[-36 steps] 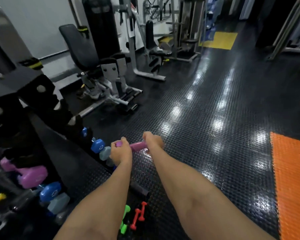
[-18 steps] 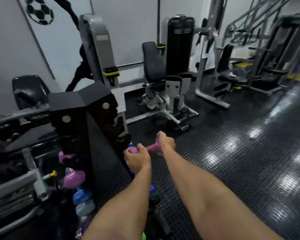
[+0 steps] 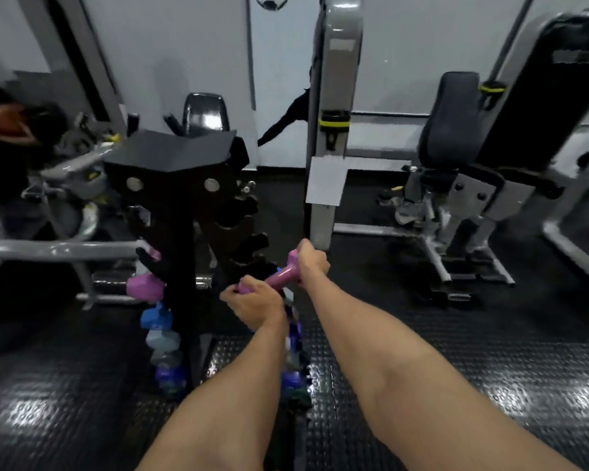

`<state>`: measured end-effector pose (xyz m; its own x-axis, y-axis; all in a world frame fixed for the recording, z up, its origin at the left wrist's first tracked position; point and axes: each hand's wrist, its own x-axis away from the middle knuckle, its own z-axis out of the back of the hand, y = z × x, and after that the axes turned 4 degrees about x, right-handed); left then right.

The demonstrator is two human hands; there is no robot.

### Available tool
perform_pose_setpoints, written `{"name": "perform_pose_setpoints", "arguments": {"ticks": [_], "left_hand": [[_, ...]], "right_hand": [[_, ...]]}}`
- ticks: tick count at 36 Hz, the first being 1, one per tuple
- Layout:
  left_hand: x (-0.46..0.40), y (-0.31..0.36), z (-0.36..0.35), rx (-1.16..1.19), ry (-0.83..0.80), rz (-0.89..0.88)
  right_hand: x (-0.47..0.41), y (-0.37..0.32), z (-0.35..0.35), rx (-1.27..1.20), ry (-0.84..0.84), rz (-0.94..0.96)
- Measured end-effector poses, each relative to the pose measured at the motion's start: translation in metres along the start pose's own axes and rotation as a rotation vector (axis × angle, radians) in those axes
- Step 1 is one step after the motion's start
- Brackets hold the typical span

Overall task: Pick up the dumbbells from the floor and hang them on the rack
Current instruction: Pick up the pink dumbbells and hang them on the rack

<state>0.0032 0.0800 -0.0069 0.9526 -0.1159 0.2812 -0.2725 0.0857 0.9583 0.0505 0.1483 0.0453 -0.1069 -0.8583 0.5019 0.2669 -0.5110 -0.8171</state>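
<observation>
Grip: left hand (image 3: 255,302), right hand (image 3: 312,263) clasp pink dumbbell (image 3: 279,278) ends; handle between.

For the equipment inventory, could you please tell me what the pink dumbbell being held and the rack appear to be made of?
The pink dumbbell, gripped by the left hand and right hand, looks coated in smooth glossy vinyl or neoprene: even colour with a soft sheen. Its core is hidden. The rack looks like black-painted metal or hard plastic, matte, with round silver fasteners; blur leaves it open.
</observation>
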Motion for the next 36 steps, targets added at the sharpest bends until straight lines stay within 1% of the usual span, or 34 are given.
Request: {"name": "perform_pose_setpoints", "arguments": {"ticks": [4, 8, 15, 21, 24, 28, 30, 33, 36], "left_hand": [[-0.005, 0.007, -0.006, 0.072, 0.093, 0.045], [-0.011, 0.003, -0.009, 0.123, 0.172, 0.058], [-0.017, -0.008, -0.02, 0.128, 0.264, 0.099], [-0.013, -0.001, -0.039, 0.163, 0.339, 0.101], [-0.01, 0.0, -0.048, 0.177, 0.427, 0.115], [-0.007, -0.003, -0.056, 0.205, 0.487, 0.109], [-0.006, -0.005, -0.059, 0.194, 0.501, 0.099], [-0.003, -0.007, -0.065, 0.175, 0.537, 0.069], [-0.003, -0.006, -0.069, 0.185, 0.557, 0.071]], "right_hand": [[-0.001, -0.01, -0.006, 0.078, -0.077, 0.052], [-0.006, -0.015, -0.018, 0.089, -0.143, 0.075], [-0.025, -0.016, -0.035, 0.175, -0.173, 0.146], [-0.039, -0.028, -0.039, 0.171, -0.145, 0.206], [-0.049, -0.03, -0.044, 0.195, -0.204, 0.233], [-0.064, -0.029, -0.051, 0.283, -0.264, 0.279], [-0.069, -0.03, -0.051, 0.322, -0.306, 0.301], [-0.08, -0.034, -0.054, 0.416, -0.384, 0.384], [-0.084, -0.038, -0.056, 0.498, -0.419, 0.445]]}}
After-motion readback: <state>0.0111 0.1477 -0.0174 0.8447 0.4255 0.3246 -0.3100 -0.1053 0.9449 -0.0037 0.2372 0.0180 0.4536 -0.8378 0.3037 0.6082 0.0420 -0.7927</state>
